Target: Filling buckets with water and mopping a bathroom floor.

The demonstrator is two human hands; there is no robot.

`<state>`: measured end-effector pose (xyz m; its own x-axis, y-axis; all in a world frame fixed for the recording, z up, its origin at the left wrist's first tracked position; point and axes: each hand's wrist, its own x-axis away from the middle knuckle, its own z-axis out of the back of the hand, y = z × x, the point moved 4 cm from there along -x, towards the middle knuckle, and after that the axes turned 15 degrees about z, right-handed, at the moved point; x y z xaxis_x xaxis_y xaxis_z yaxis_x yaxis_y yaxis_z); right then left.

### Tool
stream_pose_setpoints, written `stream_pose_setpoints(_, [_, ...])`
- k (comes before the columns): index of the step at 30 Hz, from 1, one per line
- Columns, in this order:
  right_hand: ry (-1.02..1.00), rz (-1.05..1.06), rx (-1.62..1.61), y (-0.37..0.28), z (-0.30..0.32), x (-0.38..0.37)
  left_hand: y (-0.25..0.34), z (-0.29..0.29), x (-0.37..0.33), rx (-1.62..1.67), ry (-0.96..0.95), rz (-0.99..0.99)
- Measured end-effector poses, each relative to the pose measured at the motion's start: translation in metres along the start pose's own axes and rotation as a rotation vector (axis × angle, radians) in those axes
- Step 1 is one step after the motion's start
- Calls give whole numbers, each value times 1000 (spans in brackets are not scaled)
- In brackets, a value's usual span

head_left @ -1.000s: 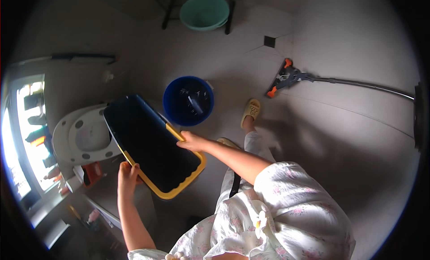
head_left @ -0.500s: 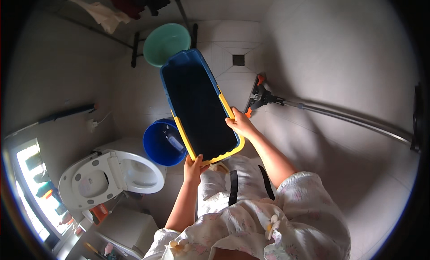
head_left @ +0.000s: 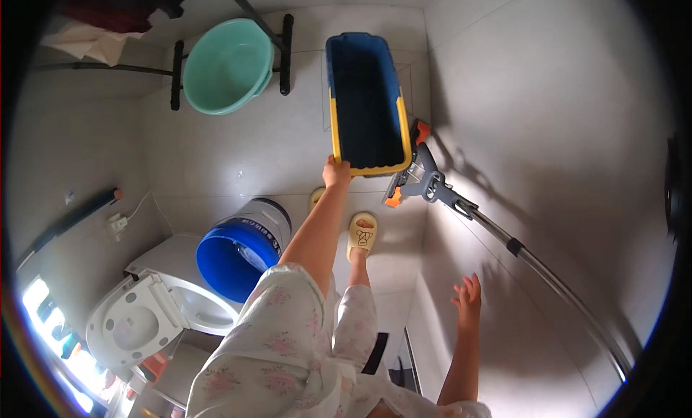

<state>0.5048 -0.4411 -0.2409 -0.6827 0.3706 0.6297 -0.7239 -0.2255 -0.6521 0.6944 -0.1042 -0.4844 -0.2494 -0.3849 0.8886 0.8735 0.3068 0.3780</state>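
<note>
My left hand [head_left: 336, 172] is closed on the near left corner of a long rectangular mop bucket [head_left: 405, 130], dark blue at the far part with a yellow rim at the near part. The inside is dark, so its contents cannot be made out. It covers the spot of the floor drain; whether it touches the floor I cannot tell. My right hand [head_left: 468, 292] holds nothing, fingers spread, out to the right by the wall. A squeeze mop [head_left: 431, 184] with orange head ends and a metal pole leans just right of the bucket.
A green basin [head_left: 229, 66] sits at the far left by a black rack's feet [head_left: 286, 54]. Left of my legs stands a round blue-lined bucket [head_left: 234, 263], next to a white toilet [head_left: 137, 324] with its lid up. My yellow slipper [head_left: 362, 230] is on the tiles.
The mop bucket has moved away from me and to the right. My right hand has let go of its rim and drawn back to the right; my left hand keeps its hold.
</note>
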Motion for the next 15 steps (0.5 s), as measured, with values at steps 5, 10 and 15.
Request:
stream_pose_setpoints(5, [124, 38, 26, -22, -16, 2, 1, -73, -20, 61, -379, 171])
stream_pose_setpoints(10, [297, 353, -215, -80, -20, -26, -6, -55, -64, -391, -232, 18])
stream_pose_setpoints(15, [486, 584, -384, -136, 37, -16, 20, -15, 31, -550, -185, -185])
